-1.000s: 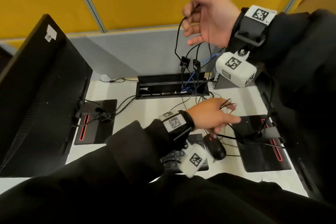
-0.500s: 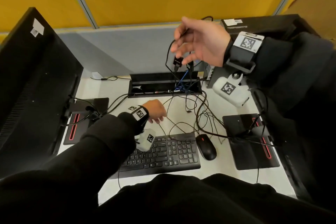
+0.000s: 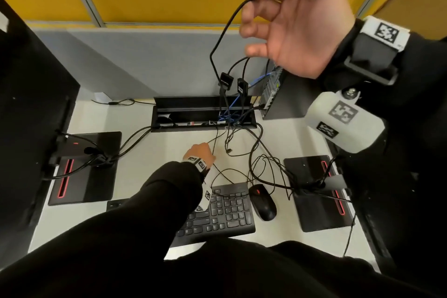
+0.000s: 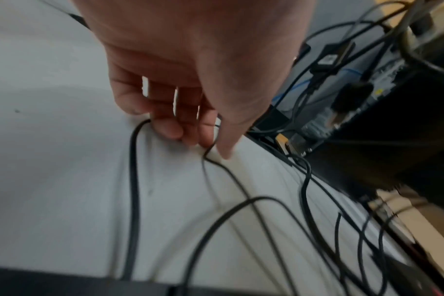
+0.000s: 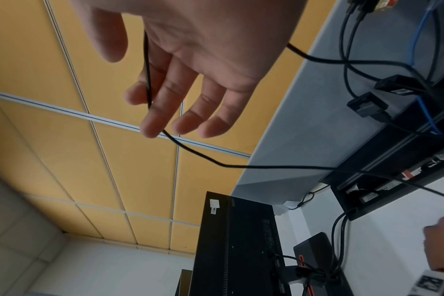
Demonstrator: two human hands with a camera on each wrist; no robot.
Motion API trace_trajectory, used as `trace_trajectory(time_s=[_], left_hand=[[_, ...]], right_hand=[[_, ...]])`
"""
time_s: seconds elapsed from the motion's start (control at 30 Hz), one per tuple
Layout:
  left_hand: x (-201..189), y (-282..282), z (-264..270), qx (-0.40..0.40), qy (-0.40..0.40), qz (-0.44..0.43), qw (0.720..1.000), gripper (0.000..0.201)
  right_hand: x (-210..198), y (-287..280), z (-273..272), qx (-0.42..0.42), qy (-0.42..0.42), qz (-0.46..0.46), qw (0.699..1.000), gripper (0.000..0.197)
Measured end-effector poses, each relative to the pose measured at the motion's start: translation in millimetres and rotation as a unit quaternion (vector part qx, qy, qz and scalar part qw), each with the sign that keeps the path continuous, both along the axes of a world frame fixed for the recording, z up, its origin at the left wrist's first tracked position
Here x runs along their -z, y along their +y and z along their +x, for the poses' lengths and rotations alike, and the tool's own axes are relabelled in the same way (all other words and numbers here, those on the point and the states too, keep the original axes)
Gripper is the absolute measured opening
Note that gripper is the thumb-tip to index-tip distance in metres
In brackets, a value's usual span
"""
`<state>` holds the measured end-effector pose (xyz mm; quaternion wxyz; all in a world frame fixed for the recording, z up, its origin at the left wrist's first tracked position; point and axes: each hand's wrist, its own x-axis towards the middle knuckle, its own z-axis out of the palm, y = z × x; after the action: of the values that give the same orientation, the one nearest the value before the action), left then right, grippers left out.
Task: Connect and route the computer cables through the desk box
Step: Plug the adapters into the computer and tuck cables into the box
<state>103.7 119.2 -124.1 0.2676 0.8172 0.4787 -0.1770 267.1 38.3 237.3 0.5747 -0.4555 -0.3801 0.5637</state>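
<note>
My right hand [image 3: 263, 7] is raised high over the back of the desk. A black cable [image 3: 232, 19] runs between its curled fingers [image 5: 152, 112] and hangs down toward two small black adapters [image 3: 226, 81]. These dangle above the open black desk box [image 3: 183, 106]. My left hand [image 3: 205, 152] is low on the white desk in front of the box. Its fingertips [image 4: 170, 130] pinch a thin black cable [image 4: 231, 170]. Several black cables and a blue cable [image 3: 232, 104] enter the right end of the box.
A small computer [image 3: 273, 94] stands right of the box. Loose cable loops [image 3: 263, 164] lie between box, keyboard [image 3: 225, 215] and mouse [image 3: 263, 203]. Monitor bases sit at left [image 3: 84, 169] and right [image 3: 314, 196]. The back of a monitor [image 3: 31, 104] fills the left side.
My left hand left the cables near the mouse, moved left and toward the box, and now pinches a thin cable. My right hand dipped, then rose again with its cable.
</note>
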Motion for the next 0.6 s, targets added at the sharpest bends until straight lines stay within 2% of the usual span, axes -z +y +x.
trace_trajectory(time_s=[0.07, 0.17, 0.23, 0.3, 0.4, 0.43, 0.47, 0.53, 0.6], left_hand=[[-1, -6, -3, 0.065, 0.034, 0.023, 0.997, 0.023], [-6, -14, -15, 0.175, 0.106, 0.071, 0.976, 0.024], [-7, -14, -29, 0.182, 0.138, 0.085, 0.970, 0.026], [-7, -10, -43, 0.132, 0.136, 0.076, 0.979, 0.033], [-8, 2, -61, 0.028, 0.073, 0.052, 0.996, 0.062], [-8, 5, -65, -0.009, 0.052, 0.037, 0.998, 0.065], [-10, 8, -68, -0.048, 0.033, 0.016, 0.998, 0.062], [-18, 9, -70, -0.139, -0.006, -0.055, 0.989, 0.042], [-33, 0, -70, -0.239, -0.082, -0.150, 0.956, 0.021]], right_hand=[[-4, 2, 0, 0.000, -0.009, -0.001, 1.000, 0.041], [-3, 7, 2, 0.001, -0.011, -0.006, 1.000, 0.042], [1, 12, 4, 0.002, -0.013, -0.014, 1.000, 0.043], [6, 16, 6, 0.005, -0.017, -0.025, 1.000, 0.044], [13, 18, 6, 0.013, -0.023, -0.037, 0.999, 0.044], [15, 18, 5, 0.012, -0.025, -0.041, 0.999, 0.045], [16, 18, 4, 0.010, -0.024, -0.043, 0.999, 0.045], [17, 19, 3, 0.007, -0.023, -0.042, 0.999, 0.044], [16, 19, 3, 0.007, -0.021, -0.038, 0.999, 0.043]])
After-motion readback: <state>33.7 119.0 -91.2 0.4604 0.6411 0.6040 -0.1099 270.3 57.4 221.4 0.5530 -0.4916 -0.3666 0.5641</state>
